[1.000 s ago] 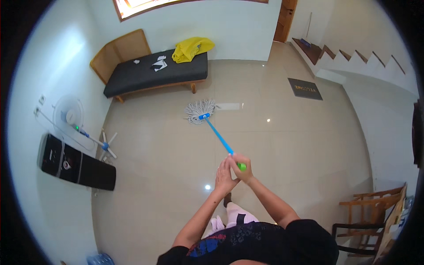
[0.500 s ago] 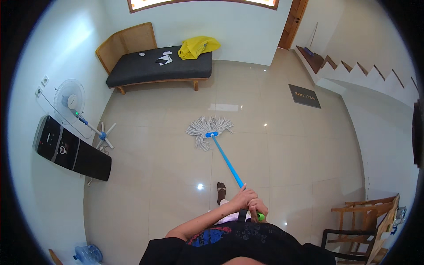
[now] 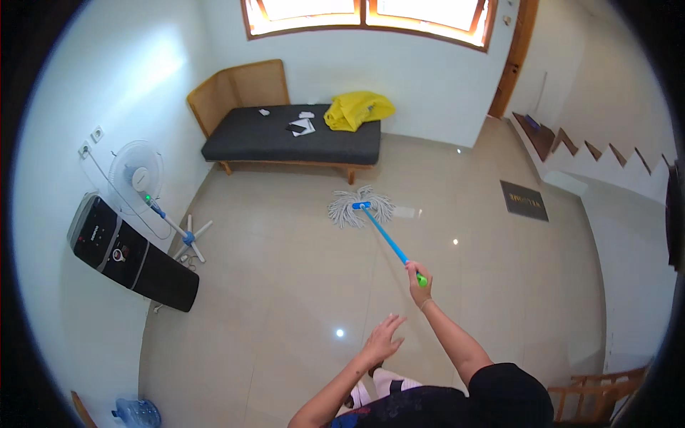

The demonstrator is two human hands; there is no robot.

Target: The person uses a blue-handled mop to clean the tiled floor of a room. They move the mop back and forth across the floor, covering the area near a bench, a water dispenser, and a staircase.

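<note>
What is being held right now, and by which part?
The right hand holds the mop by its blue handle, near the green end; the left hand is empty.

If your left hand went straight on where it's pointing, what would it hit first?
The left hand would likely meet the green end of the mop handle or the right hand gripping it, though depth is unclear from this view.

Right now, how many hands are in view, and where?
2. The right hand is wrapped around the mop handle; the left hand is open, off the handle, lower and to the left in the picture. No other hand shows.
</note>
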